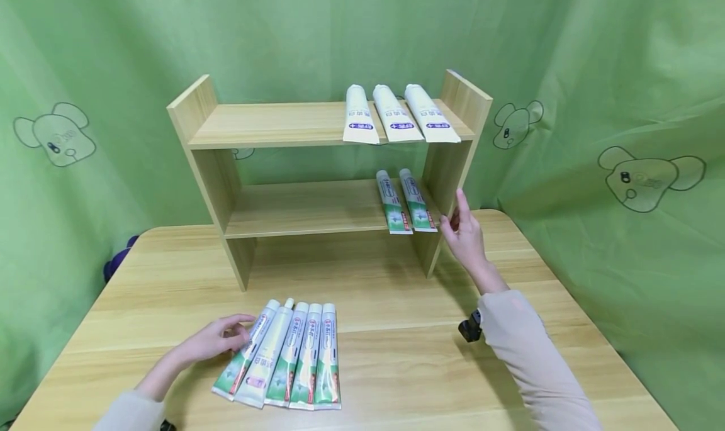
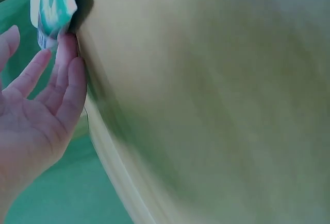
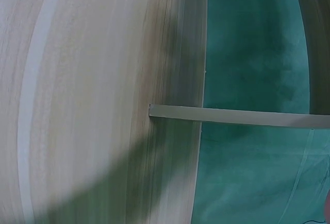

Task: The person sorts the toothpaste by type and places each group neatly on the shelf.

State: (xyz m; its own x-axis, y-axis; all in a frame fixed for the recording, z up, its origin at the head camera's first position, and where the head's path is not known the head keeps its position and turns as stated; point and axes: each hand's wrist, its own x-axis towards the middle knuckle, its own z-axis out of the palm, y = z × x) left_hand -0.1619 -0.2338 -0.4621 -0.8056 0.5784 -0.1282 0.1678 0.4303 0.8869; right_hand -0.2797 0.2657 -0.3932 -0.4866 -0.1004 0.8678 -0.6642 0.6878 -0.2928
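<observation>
My left hand (image 1: 218,340) is beside the leftmost green-and-white toothpaste tube (image 1: 240,369) on the table, its fingertips right at the tube's edge. In the left wrist view the fingers (image 2: 72,80) are extended, with the end of a toothpaste tube (image 2: 56,5) just past them. Several tubes lie side by side in that row, including a mostly white toothpaste tube (image 1: 265,358). My right hand (image 1: 467,239) is by the right side panel of the wooden shelf (image 1: 351,143), index finger pointing up and holding nothing. Only a sliver of it shows in the right wrist view.
Three white toothpaste tubes (image 1: 396,117) lie on the top board, at its right. Two green-and-white toothpaste tubes (image 1: 416,201) lie on the board below, also at the right. The shelf stands on a wooden table (image 1: 396,355) before a green curtain (image 1: 317,34).
</observation>
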